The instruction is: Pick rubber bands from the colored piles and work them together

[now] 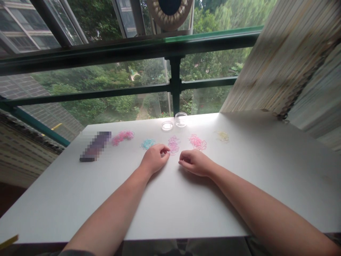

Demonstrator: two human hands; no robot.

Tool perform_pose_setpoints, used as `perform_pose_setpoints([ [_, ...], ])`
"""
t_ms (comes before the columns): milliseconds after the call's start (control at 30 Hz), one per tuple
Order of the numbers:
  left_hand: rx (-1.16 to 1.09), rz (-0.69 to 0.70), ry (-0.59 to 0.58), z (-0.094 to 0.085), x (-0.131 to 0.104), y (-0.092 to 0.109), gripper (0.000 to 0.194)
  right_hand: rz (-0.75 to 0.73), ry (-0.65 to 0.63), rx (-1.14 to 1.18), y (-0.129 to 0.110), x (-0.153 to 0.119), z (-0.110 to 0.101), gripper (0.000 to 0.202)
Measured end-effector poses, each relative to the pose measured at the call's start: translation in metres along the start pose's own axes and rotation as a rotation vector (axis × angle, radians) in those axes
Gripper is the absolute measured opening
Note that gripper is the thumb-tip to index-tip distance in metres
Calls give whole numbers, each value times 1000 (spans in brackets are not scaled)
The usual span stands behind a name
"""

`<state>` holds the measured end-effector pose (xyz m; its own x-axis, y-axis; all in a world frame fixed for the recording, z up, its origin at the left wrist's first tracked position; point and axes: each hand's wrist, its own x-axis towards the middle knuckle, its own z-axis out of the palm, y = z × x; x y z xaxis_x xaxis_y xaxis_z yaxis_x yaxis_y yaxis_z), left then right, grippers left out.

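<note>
Small loose rubber bands lie in piles sorted by colour across the white table point(160, 209). My left hand point(154, 157) rests with curled fingers, its thumb and fingertips at the edge of the purple pile point(173, 142). Just beyond that hand is the blue pile point(147, 143). My right hand point(195, 163) is closed too, a short gap from the left, in front of the pink pile point(197, 141). Anything inside either hand is hidden or too small to see. Farther right lies a thin yellow pile point(223, 137).
At the far edge stand a clear round container point(181, 120) and a shallow clear lid point(167, 126). On the left, a mixed pink pile point(123, 137) lies beside a pixelated dark object point(96, 146). A green railing point(175, 85) and a curtain point(255, 64) border the table.
</note>
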<state>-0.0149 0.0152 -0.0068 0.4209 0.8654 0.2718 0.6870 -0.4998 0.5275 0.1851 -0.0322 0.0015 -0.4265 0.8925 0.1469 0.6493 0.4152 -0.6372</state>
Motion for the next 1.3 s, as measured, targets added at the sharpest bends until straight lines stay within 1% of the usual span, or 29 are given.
perform_pose_setpoints([
  [267,69,-6,-13,-1,-1,2,13,-6,-7,-11,2,1,1,8],
  [500,121,-68,-52,-2,-2,5,16,-2,-6,-5,2,0,1,8],
  [700,150,-31,-56,-2,-1,9,15,20,8,3,1,0,1,7],
  [933,109,33,-29,1,-3,12,11,38,25,6,2,0,2,6],
  [1300,129,74,-79,1,-2,13,11,30,34,-8,2,1,2,6],
])
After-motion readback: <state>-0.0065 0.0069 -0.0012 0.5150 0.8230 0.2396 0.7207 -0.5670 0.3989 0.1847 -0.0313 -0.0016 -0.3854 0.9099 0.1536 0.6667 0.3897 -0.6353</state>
